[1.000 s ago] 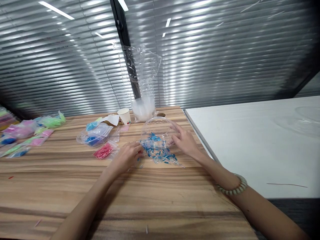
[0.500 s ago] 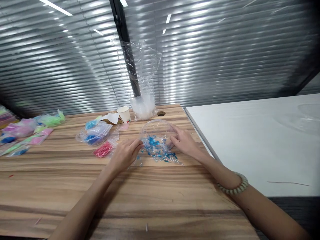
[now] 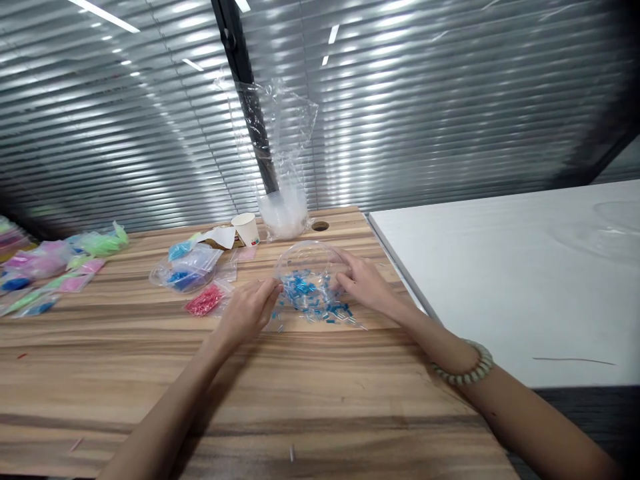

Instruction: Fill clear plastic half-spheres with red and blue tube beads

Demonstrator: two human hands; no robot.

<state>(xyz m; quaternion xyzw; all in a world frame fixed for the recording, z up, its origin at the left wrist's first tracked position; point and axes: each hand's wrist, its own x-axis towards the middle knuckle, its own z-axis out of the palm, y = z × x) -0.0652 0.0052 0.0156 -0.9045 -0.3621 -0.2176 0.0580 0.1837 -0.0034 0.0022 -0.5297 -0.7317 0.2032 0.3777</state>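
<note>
A clear plastic bowl [image 3: 306,248] stands over a spread of short blue and clear tube pieces [image 3: 313,293] on the wooden table. Some pieces show through its wall and others lie loose in front of it; I cannot tell which are inside. My left hand [image 3: 253,305] is closed, thumb and fingers pinching the bowl's left edge. On the opposite side, my right hand [image 3: 367,281] holds the right edge, its index finger stretched along the rim. Left of my left hand lies a pile of red pieces [image 3: 204,300] on a clear bag.
Farther left sits a clear lidded-looking container [image 3: 187,270] with blue bags in it. Behind stand a white paper cup [image 3: 246,230] and a bag of stacked clear bowls [image 3: 285,213]. Colourful bags [image 3: 55,260] lie far left. A white table [image 3: 490,287] adjoins on the right.
Both hands stay on the bowl with almost the same grip. The whole view has shifted slightly, and the blue pieces look a little more spread out.
</note>
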